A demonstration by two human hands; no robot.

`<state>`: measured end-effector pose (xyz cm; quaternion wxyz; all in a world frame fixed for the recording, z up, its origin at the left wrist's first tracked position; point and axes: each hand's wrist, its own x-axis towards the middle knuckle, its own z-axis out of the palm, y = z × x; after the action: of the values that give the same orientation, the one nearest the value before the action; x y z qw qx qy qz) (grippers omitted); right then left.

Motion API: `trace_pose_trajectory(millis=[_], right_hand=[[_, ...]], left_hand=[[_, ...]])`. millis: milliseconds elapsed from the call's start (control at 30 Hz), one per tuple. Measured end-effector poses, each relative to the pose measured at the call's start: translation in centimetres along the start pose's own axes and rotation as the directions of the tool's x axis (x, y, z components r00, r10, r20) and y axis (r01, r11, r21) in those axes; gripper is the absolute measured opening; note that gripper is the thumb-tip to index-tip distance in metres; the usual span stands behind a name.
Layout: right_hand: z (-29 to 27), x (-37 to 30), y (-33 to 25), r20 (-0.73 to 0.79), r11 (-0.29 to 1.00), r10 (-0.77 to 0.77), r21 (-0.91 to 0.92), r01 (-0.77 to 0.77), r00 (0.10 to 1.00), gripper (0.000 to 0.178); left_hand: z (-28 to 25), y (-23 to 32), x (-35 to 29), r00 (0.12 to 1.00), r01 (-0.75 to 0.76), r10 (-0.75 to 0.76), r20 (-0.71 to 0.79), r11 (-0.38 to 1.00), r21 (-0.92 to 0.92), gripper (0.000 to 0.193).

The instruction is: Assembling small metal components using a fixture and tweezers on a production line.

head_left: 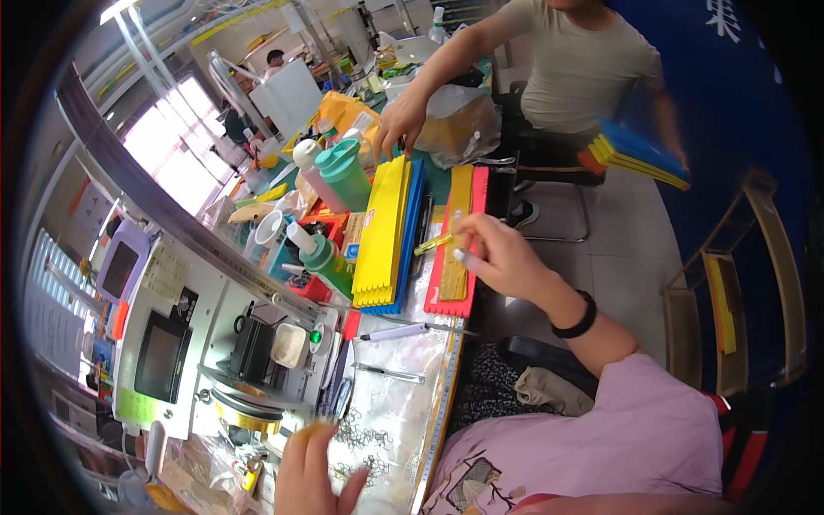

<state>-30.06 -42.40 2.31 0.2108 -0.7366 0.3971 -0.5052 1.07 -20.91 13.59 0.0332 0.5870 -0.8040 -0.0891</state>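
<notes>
My right hand [498, 256] pinches a small clear-yellow stick [433, 245] above a long gold-brown strip [452, 283]. That strip lies on a stack of pink, scallop-ended boards [434, 296] at the bench edge. Left of it rests a stack of yellow boards [378, 240] on blue boards [412, 215]. Low in the view, my left hand [307, 476] is open, thumb apart from the fingers, near many tiny dark wire-like pieces [365, 433] scattered on the bench top. A pair of metal tweezers [388, 372] and a pale purple pen-like tool [395, 332] lie beyond it.
A white machine with a dark screen [163, 356] stands at left. Green bottles [324, 262] and a teal cup [342, 172] crowd the bench behind the yellow boards. Across sits a co-worker [584, 69], one hand above the boards, the other holding blue and yellow boards [644, 154].
</notes>
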Motion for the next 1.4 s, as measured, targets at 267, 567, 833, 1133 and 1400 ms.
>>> trace_pose_trajectory(millis=[267, 567, 833, 1133, 1400], right_hand=[[11.1, 3.8, 3.5, 0.228, 0.976, 0.214, -0.087, -0.199, 0.950, 0.048], [13.8, 3.0, 6.2, 0.053, 0.960, 0.247, 0.119, -0.252, 0.967, 0.056], [9.6, 2.8, 5.3, 0.187, 0.834, 0.397, 0.337, -0.438, 0.899, 0.055], [-12.6, 5.7, -3.7, -0.478, 0.541, -0.535, 0.439, 0.717, 0.697, 0.094], [-16.1, 4.0, -3.0, -0.405, 0.638, -0.580, 0.313, 0.703, 0.707, 0.095]], left_hand=[[10.1, -5.6, 21.1, 0.957, -0.095, 0.062, -0.284, 0.990, -0.103, 0.061], [12.5, -7.4, 25.6, 0.810, 0.199, -0.411, -0.419, 0.864, -0.462, 0.059], [11.6, -3.9, 26.5, 0.843, 0.146, -0.395, -0.364, 0.820, -0.553, 0.041], [11.9, -5.2, 26.0, 0.881, 0.109, -0.397, -0.256, 0.699, -0.707, 0.034], [12.0, -5.3, 26.2, 0.877, 0.077, -0.363, -0.313, 0.751, -0.655, 0.035]])
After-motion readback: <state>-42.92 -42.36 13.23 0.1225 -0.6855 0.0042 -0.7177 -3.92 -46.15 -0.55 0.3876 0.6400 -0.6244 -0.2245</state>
